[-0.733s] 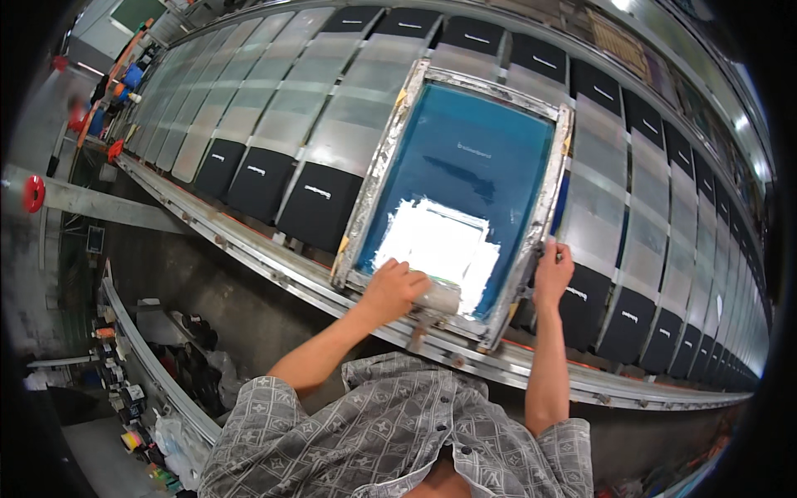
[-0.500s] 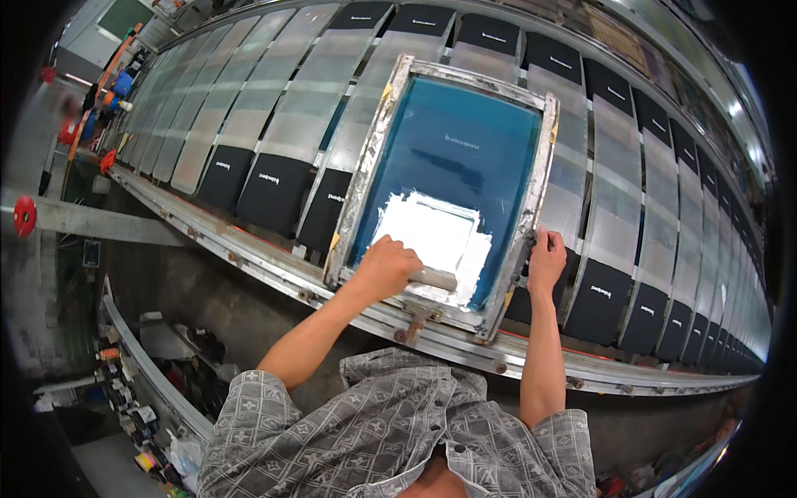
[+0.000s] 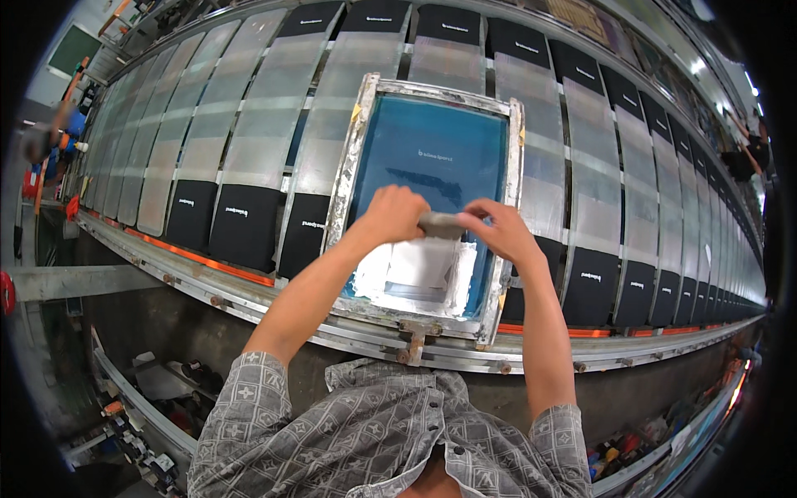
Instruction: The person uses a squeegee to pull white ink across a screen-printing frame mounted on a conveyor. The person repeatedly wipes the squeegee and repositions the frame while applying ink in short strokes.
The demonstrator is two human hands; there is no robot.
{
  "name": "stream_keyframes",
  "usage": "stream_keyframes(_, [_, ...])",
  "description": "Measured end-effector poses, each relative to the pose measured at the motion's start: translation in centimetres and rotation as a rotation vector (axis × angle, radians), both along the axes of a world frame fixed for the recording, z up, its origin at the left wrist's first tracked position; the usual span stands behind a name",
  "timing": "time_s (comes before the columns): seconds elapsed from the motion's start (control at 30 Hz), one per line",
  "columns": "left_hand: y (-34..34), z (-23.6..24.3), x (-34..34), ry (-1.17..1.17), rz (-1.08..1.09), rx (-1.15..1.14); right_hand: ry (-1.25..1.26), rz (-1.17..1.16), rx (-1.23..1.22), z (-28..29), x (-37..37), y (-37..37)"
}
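Note:
A screen-printing frame [image 3: 340,203] with blue mesh [image 3: 448,124] lies across the long table in front of me. White ink [image 3: 407,267] covers the near part of the mesh. My left hand [image 3: 394,212] is closed around the left part of a squeegee [image 3: 442,225], held level across the mesh at the far edge of the ink. My right hand [image 3: 503,232] grips its right end, thumb and fingers bent around it. Both hands hide the squeegee's ends, and its lower edge is not clearly visible.
Long grey printing boards [image 3: 270,116] stand side by side left and right of the frame, with black fabric pieces [image 3: 242,226] on their near and far ends. A metal rail [image 3: 290,319] runs along the near edge. Another person [image 3: 754,153] is at the far right.
The squeegee has moved away from me, from the near end of the mesh to the far edge of the ink. My right hand has left the frame's right side and taken hold of it.

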State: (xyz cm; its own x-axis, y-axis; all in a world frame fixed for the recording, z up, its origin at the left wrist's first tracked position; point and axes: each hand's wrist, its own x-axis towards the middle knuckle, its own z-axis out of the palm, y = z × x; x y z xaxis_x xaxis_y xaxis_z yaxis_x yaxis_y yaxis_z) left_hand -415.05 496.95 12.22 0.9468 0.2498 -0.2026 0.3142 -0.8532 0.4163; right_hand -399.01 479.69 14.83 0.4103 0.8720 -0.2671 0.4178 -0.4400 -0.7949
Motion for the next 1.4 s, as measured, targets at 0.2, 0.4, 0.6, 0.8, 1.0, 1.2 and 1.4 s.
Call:
stream_keyframes(0.2, [1.1,-0.6,2.3,0.069,0.027,0.0,-0.41,0.26,-0.208,-3.2,-0.7,4.0])
stream_keyframes(0.4, [-7.1,-2.3,-6.3,-0.004,-0.019,-0.007,-0.527,0.383,-0.024,-3.8,-7.9,-3.9])
stream_keyframes(0.6, [-5.8,-0.8,-5.3,-0.034,-0.094,-0.027,-0.516,0.367,0.036,-2.7,-7.2,-3.6])
stream_keyframes(0.8, [0.9,-0.7,2.2,-0.024,0.002,0.041,-0.532,0.3,0.006,-3.5,-0.2,3.7])
stream_keyframes(1.0, [0.8,-1.4,2.2,0.015,0.021,0.011,-0.492,0.281,-0.06,-4.3,-0.3,3.7])
stream_keyframes(1.2, [-7.1,-2.1,-6.2,0.013,-0.013,-0.001,-0.491,0.383,-0.048,-3.7,-7.9,-3.8])
stream_keyframes(1.4, [-4.9,-0.2,-5.2,-0.012,-0.036,-0.066,-0.381,-0.402,0.226,-3.8,-3.1,-6.9])
